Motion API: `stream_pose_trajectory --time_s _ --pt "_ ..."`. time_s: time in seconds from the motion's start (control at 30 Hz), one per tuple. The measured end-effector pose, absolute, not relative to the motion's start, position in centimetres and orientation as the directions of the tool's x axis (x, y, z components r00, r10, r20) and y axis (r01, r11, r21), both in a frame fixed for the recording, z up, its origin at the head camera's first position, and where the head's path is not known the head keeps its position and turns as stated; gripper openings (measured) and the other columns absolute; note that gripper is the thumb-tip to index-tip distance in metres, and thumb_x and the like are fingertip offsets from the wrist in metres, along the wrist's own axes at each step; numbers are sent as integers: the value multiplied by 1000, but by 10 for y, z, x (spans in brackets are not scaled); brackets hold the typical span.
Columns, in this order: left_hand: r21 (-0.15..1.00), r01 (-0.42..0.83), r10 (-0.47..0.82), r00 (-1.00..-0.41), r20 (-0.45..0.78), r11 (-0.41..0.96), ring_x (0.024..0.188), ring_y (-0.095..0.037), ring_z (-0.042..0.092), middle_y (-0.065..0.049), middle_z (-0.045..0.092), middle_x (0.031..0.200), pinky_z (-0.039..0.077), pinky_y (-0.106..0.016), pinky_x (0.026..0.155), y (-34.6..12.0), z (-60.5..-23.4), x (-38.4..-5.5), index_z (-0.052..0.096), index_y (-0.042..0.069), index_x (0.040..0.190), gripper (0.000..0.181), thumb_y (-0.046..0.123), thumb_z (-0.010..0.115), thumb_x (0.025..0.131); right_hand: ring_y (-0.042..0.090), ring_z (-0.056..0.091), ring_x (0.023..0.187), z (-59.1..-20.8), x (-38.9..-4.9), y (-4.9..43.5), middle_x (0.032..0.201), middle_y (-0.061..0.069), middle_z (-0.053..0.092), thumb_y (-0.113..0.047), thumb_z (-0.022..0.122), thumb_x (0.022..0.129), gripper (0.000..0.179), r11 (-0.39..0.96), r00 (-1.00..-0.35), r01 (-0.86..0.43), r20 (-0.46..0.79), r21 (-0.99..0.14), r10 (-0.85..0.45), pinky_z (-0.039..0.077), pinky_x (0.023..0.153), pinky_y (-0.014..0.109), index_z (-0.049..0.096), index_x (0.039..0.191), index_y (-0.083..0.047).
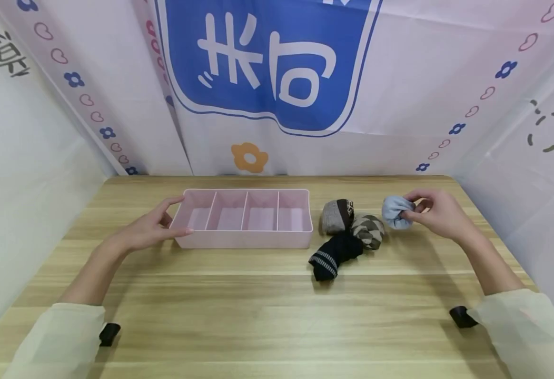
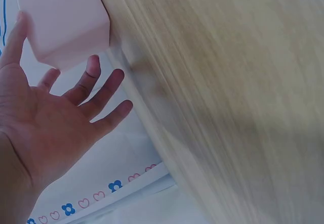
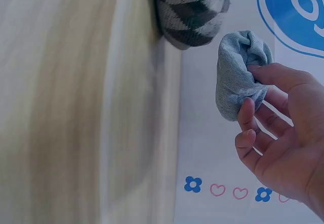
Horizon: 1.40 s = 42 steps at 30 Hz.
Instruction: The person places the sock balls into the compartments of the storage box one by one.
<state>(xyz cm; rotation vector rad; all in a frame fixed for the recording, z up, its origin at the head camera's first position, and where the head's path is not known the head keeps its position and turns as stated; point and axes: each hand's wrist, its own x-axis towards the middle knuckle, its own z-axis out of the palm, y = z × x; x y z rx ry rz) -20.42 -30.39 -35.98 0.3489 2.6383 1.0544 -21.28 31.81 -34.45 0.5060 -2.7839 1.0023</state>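
Observation:
My left hand (image 1: pixel 148 227) spans the left end of a pink divided storage box (image 1: pixel 244 240), its thumb at the front rim and index finger near the back corner. In the left wrist view the fingers of this hand (image 2: pixel 55 118) are spread, with the box's end (image 2: pixel 71 27) between thumb and index. Over on the right, my right hand (image 1: pixel 440 210) pinches a balled-up light blue sock (image 1: pixel 395 213) between thumb and fingers. The right wrist view shows the sock (image 3: pixel 235 82) folded into itself, the thumb pressed into its fold.
Left of the blue sock lie three more rolled socks: a grey and brown one (image 1: pixel 336 218), a checkered one (image 1: pixel 369 230) and a black one with white stripes (image 1: pixel 336 255). The wooden table (image 1: pixel 258 316) ends at a printed cloth backdrop (image 1: pixel 353 152).

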Motion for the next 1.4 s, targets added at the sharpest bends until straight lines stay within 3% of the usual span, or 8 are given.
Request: stream_pose_trajectory --time_s 0.53,0.9,1.4 --pt "701 80 321 -921 -219 709 87 -24 51 -15 58 101 43 -34 70 -301 -353 -202 9 7 165 96 35 71 98 5 62 74 -326 -223 285 99 18 72 -1 81 86 26 689 -920 -392 262 -610 -292 47 56 24 74 110 5" --pt "717 83 333 -918 -215 692 83 -23 48 -12 55 95 41 -32 68 -301 -351 -201 8 7 165 96 31 72 98 15 65 78 -321 -230 260 102 19 71 2 78 87 24 671 -920 -385 208 -634 -332 50 60 26 73 110 5" --pt "717 85 336 -917 -215 692 82 -22 46 -10 53 91 40 -32 68 -301 -351 -201 9 7 165 96 31 72 97 19 65 76 -315 -235 234 100 16 72 0 79 88 21 606 -898 -410 185 -681 -399 51 62 25 74 108 3"
